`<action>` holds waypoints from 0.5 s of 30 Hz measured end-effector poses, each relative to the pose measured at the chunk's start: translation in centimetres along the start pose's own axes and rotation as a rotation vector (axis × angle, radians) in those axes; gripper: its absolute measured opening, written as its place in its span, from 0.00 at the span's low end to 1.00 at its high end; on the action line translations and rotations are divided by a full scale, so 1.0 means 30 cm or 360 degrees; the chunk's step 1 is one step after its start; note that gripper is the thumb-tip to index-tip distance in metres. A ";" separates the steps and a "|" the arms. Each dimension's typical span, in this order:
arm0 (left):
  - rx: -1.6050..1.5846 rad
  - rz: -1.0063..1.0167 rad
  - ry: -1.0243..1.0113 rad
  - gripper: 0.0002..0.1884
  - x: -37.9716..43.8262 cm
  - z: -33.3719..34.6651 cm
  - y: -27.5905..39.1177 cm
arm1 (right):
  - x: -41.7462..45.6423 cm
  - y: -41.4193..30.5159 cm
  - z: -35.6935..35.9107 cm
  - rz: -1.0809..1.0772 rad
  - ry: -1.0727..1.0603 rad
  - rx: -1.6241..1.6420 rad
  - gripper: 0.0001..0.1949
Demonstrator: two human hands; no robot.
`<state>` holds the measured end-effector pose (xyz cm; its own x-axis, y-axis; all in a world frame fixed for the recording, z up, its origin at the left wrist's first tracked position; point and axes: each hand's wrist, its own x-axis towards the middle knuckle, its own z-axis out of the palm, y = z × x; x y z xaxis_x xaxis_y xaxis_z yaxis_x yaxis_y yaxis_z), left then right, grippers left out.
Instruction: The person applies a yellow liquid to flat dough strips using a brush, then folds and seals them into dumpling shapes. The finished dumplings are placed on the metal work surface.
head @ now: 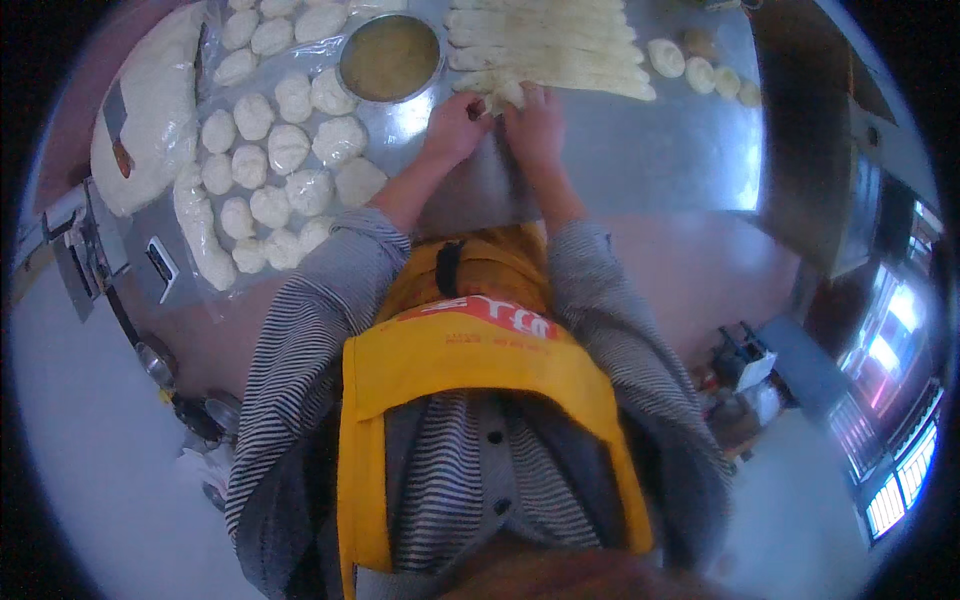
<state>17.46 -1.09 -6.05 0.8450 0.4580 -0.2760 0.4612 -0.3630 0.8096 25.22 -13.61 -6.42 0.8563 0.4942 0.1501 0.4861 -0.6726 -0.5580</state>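
At the near edge of a row of long, flattened dough strips [544, 37], both my hands are on a piece of dough [507, 91]. My left hand [459, 124] grips its left end with curled fingers. On the other side my right hand [536, 126] has its fingers over the dough, close beside the left. The fingertips partly hide the piece. Just beyond my left hand stands a round metal bowl [390, 58] holding a yellowish-brown content that I cannot identify. All of this is on a shiny metal worktable [637, 150].
Several rounded dough pieces [289, 148] lie left under clear plastic film. Beyond them, a knife [118, 127] with a wooden handle rests on a large dough slab [150, 90]. Several small round dough pieces [666, 58] sit at the far right. The table's near edge runs before my apron [480, 352].
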 end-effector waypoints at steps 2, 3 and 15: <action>-0.0152 0.0031 -0.0003 0.12 -0.057 -0.047 0.033 | -0.008 -0.073 -0.160 0.0375 -0.0100 0.0160 0.19; -0.0236 0.0047 -0.0012 0.11 -0.080 -0.053 0.040 | -0.016 -0.076 -0.235 0.0569 -0.0152 0.0227 0.17; 0.0169 0.0039 -0.0400 0.09 -0.142 0.251 0.037 | -0.235 0.215 -0.239 0.0038 0.0075 -0.0411 0.25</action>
<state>16.42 -9.55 -7.87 0.8908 0.2369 -0.3878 0.4545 -0.4607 0.7624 23.57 -25.38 -5.21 0.8723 0.4544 0.1806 0.4889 -0.8052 -0.3356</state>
